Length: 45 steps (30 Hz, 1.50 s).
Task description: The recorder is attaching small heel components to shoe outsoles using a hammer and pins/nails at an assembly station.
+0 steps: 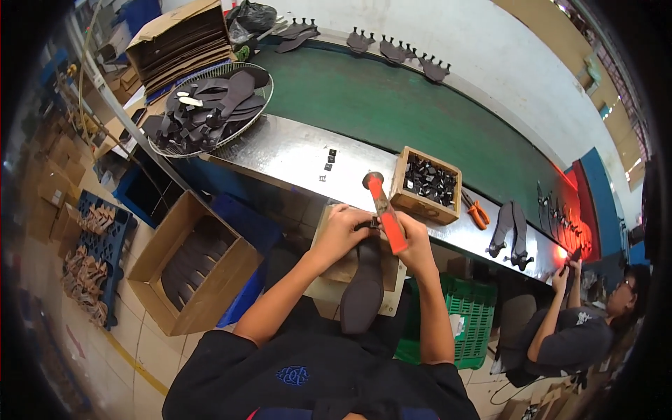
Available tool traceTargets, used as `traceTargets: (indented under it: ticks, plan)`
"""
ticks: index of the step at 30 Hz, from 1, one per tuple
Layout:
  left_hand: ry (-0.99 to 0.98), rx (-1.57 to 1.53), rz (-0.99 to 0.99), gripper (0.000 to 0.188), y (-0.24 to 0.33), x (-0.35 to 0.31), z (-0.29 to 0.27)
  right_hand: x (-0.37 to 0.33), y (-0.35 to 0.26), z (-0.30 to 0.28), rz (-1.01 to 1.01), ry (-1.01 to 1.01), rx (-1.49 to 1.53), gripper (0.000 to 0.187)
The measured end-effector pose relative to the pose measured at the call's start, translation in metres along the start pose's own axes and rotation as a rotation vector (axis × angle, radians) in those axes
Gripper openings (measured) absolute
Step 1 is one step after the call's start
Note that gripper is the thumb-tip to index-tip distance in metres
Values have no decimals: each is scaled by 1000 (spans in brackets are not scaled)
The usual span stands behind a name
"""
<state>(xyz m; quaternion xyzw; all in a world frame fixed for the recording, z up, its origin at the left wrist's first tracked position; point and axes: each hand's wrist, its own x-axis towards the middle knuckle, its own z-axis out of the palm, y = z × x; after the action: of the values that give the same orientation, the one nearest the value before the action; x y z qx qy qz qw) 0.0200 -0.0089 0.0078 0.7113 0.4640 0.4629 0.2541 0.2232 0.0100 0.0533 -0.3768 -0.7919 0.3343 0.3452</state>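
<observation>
The left hand (337, 236)'s fingers grip a long dark-brown flat sole (361, 301)'s narrow end over a tan block (341, 270); the right hand (414, 245) holds an orange-handled hammer (391, 228); this sole seems mid-work, the dark heeled pair (501, 225) on the metal counter (280, 150) done, piled soles (236, 96) left.

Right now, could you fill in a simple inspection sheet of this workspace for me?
Surface: shiny metal ledge alongside a green belt.
Job's things: dark sole, orange-handled hammer.
Clutter: wooden box of small black pieces, orange-handled pliers, basket heaped with dark soles.
Hands: left hand at the sole's far end, exact grip unclear; right hand gripping the hammer.
Cables: yellowish cord or hose at far left.
Surroundings: co-worker at right, green crate, open carton.
</observation>
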Motion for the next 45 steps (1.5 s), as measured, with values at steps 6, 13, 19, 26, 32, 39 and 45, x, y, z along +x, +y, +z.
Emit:
traceTargets:
  ticks: [6, 13, 19, 26, 32, 39, 45]
  plan:
    - [-45, -42, -4, 29, 3, 3, -3, 1, -23, -4, -138, 49, -123, 24]
    - [-19, -244, -90, 31, 9, 8, -2, -14, -30, -2, 92, 195, 44, 24]
    - [-51, -312, -166, 31, 12, 12, -7, -53, -88, -14, 362, 201, 417, 43]
    - [-101, -387, -279, 24, 19, 13, -10, -68, -108, -29, 185, 238, 86, 48]
    - [-123, -441, -328, 26, 21, 11, -10, -66, -111, -28, 112, 163, -103, 51]
    - [-85, -382, -318, 23, 20, 7, -9, -72, -105, -24, 96, 137, -93, 44]
    - [-234, 294, -94, 131, 13, -10, -16, -76, -163, -54, -97, 423, -8, 55]
